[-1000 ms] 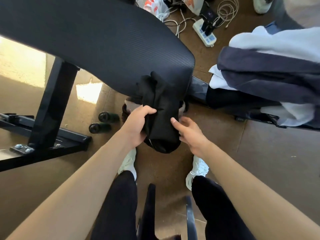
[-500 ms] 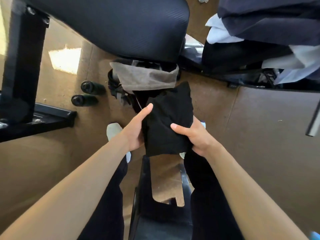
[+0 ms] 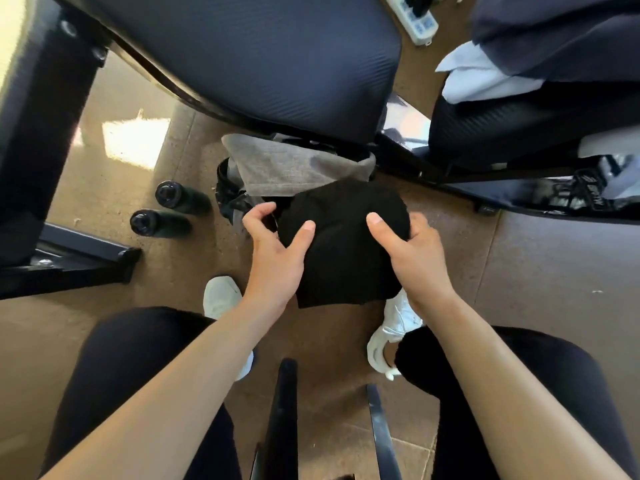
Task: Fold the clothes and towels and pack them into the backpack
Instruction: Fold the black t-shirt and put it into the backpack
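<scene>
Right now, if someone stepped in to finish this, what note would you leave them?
Left hand and right hand both hold the folded black garment, thumbs on top, at the mouth of the backpack on the floor.
Done: this garment is folded.
Left: push it into the backpack, then fold and pack the pile of clothes at the upper right.
</scene>
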Motion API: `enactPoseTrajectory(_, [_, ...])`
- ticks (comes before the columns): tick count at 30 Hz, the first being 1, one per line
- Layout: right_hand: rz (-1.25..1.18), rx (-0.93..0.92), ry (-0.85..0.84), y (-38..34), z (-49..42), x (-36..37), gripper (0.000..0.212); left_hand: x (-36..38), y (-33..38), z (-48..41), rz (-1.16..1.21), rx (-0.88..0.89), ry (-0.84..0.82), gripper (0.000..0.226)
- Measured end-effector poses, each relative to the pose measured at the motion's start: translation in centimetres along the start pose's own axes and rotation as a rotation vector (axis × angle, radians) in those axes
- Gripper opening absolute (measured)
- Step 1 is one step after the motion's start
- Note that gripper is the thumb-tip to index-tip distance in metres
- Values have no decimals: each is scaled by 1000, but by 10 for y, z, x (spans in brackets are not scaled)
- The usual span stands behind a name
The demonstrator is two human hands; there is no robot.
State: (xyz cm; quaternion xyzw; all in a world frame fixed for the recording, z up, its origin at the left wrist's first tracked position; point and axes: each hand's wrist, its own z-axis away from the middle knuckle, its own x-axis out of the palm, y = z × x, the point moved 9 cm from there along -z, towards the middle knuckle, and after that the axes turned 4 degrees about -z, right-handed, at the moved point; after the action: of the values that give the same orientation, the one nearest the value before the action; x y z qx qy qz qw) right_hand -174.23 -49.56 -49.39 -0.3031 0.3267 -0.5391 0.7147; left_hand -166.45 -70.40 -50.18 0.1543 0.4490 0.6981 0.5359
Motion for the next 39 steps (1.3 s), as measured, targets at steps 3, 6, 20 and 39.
enactPoseTrajectory(3, [102, -213, 30, -30, -9, -4, 37, 7, 28, -5, -53, 234, -95, 52])
enactPoseTrajectory(6, [169, -326, 41, -52, -9, -11, 43, 14, 49, 6, -144, 400, -222, 60])
enactPoseTrajectory(20, [423, -827, -212, -90, 111, -1, 41, -26, 35, 93, -455, 515, -151, 46])
enactPoseTrajectory(39, [-109, -293, -524, 7, 186, 26, 55, -53, -39, 192, 306, 31, -371, 70])
